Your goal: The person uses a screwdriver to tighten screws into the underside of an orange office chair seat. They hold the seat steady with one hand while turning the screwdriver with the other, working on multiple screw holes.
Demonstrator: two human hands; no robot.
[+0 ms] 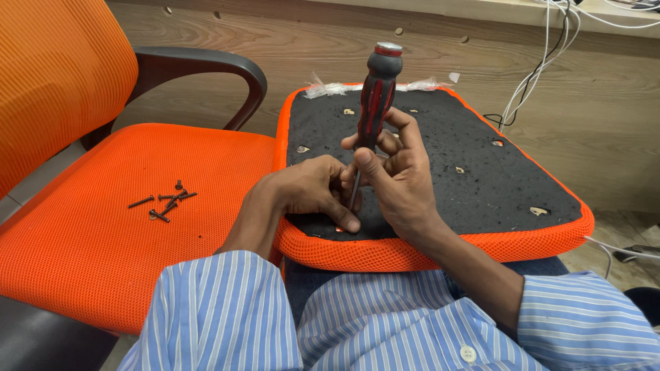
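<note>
My right hand (402, 182) grips a screwdriver (375, 96) with a red and black handle, held upright with its shaft pointing down. My left hand (309, 192) pinches the lower shaft near its tip, fingers pressed on the black underside of an orange seat cushion (481, 178) that lies upside down across my lap. The tip meets the cushion close to its near edge. Several screw holes dot the black panel.
An orange mesh office chair (103, 227) with a black armrest (206, 65) stands to the left; several dark screws (165, 200) lie loose on its seat. White cables (543, 65) hang down the wooden wall at upper right.
</note>
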